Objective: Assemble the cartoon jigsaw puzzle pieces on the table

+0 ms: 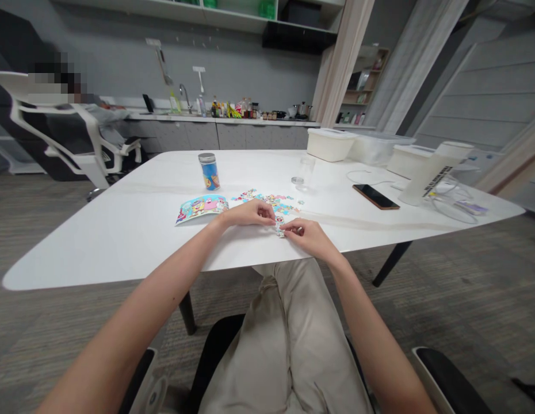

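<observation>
Between my hands, near the table's front edge, lie a few joined jigsaw puzzle pieces [279, 228]. My left hand [255, 214] has its fingers curled, thumb and fingertips at the upper left of these pieces. My right hand [305, 234] pinches at their right side, fingertips touching the edge. Just beyond my hands is a spread of loose jigsaw pieces [285, 203] in mixed colours. A curved colourful picture sheet [202, 207] with cartoon figures lies left of my left hand. My fingers partly hide the pieces they touch.
On the white table [121, 230] stand a blue-labelled jar [209, 171], a clear jar [307, 172] and its lid [295, 180]. To the right are a phone [375, 196], a white tumbler [440, 172], cables and storage boxes [330, 145]. A person sits in a white chair [84, 135] at the left.
</observation>
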A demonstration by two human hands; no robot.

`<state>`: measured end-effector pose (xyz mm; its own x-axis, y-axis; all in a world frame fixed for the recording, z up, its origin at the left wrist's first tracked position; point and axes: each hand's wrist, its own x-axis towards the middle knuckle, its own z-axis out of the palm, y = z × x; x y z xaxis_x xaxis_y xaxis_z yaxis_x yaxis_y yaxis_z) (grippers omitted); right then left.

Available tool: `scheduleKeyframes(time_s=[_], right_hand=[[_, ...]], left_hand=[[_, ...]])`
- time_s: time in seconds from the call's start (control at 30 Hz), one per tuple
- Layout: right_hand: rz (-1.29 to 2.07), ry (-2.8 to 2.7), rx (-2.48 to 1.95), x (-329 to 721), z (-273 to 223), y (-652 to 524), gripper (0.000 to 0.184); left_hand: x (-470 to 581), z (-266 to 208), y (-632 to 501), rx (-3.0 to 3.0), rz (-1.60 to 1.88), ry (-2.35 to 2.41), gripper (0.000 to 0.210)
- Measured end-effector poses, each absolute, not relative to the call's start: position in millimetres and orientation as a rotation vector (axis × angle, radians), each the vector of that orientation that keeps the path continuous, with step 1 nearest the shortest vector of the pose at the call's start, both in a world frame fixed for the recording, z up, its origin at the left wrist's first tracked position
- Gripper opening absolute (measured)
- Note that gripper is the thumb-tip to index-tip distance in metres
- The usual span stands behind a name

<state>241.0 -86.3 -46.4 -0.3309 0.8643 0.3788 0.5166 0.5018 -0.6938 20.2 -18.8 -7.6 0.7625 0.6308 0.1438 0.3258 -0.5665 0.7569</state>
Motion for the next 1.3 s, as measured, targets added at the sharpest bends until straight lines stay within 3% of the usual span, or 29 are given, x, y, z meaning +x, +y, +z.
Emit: scheduleKeyframes(time_s=[1.3], right_hand=[[0.419, -2.093, -1.101, 236, -42, -96, 0.017]], left_hand=[[23, -8, -23, 2.318, 0.414, 0.527, 0.016]])
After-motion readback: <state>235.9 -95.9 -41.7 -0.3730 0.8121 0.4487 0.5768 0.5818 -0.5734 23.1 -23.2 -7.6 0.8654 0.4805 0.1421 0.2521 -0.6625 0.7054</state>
